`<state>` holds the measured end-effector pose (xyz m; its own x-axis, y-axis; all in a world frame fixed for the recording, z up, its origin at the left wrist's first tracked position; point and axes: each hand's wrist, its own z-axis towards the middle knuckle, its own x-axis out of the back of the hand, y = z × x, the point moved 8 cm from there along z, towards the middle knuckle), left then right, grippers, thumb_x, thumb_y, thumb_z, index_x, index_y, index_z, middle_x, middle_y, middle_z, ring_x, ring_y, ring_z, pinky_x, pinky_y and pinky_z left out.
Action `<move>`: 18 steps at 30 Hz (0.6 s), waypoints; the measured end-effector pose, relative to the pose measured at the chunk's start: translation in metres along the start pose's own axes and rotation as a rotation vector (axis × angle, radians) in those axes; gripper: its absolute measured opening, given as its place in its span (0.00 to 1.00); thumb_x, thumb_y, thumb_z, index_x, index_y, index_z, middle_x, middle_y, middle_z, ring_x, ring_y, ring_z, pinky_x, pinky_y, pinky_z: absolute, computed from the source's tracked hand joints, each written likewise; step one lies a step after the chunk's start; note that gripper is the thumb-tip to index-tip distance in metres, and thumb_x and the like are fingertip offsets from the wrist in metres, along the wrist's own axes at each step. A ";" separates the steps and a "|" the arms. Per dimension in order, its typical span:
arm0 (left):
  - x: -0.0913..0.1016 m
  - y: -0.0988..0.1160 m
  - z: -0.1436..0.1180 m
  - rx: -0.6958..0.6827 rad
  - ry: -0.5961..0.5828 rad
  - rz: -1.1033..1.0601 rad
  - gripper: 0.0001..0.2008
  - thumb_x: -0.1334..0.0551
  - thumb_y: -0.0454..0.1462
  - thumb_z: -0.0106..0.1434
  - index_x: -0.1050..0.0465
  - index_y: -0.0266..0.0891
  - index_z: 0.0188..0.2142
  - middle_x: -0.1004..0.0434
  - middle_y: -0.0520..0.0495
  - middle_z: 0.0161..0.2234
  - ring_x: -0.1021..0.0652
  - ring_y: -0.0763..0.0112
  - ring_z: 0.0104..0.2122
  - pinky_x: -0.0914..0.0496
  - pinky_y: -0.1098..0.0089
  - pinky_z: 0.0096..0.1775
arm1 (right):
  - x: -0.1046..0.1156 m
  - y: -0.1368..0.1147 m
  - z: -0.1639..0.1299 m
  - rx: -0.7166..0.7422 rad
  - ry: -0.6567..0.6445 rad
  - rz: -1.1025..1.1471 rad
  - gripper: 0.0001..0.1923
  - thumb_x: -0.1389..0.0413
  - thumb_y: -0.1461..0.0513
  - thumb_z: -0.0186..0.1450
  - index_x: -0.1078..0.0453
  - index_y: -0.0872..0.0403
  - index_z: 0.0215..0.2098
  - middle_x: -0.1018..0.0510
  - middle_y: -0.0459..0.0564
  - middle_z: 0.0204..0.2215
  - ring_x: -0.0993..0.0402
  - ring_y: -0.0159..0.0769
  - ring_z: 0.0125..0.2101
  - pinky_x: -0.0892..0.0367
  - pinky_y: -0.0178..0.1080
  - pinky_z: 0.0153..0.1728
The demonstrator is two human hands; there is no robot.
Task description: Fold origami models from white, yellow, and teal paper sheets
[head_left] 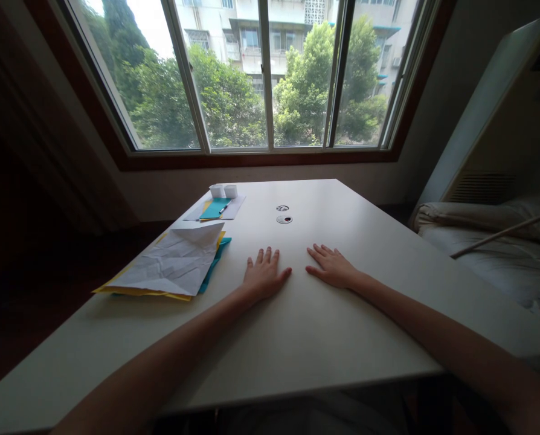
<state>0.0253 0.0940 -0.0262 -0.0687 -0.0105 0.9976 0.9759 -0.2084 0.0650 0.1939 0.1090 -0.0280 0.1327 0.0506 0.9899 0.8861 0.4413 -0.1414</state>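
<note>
My left hand [265,275] lies flat on the white table [297,338], palm down with the fingers spread. Across a small gap, my right hand [331,266] rests the same way, fingers apart and nothing in it. To the left of my left hand is a stack of creased paper sheets [173,260], white on top, with yellow and teal edges showing beneath. Beyond both hands, two small round flat pieces [284,219] with dark markings lie one behind the other on the tabletop.
At the far left of the table, two small white containers [223,191] stand behind a teal sheet [214,208] with a pen [225,207] on it. A wide window [270,78] is past the far edge. A covered sofa [473,241] stands to the right.
</note>
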 end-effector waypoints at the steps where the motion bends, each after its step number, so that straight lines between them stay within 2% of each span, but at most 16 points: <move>1: 0.000 0.000 0.000 -0.002 0.001 0.001 0.39 0.64 0.59 0.60 0.57 0.38 0.63 0.60 0.40 0.64 0.54 0.51 0.62 0.53 0.45 0.56 | 0.000 0.000 0.000 0.001 0.001 0.000 0.40 0.67 0.40 0.61 0.56 0.53 0.64 0.54 0.55 0.63 0.58 0.47 0.62 0.59 0.52 0.58; 18: 0.001 -0.001 -0.001 0.002 -0.001 0.003 0.38 0.64 0.58 0.60 0.57 0.39 0.63 0.60 0.40 0.64 0.55 0.52 0.62 0.53 0.46 0.56 | 0.001 -0.001 -0.001 0.003 0.009 -0.010 0.40 0.67 0.40 0.61 0.56 0.53 0.64 0.53 0.55 0.63 0.57 0.48 0.62 0.57 0.53 0.58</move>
<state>0.0243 0.0936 -0.0255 -0.0660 -0.0101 0.9978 0.9765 -0.2061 0.0625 0.1935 0.1082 -0.0270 0.1280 0.0386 0.9910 0.8861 0.4444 -0.1318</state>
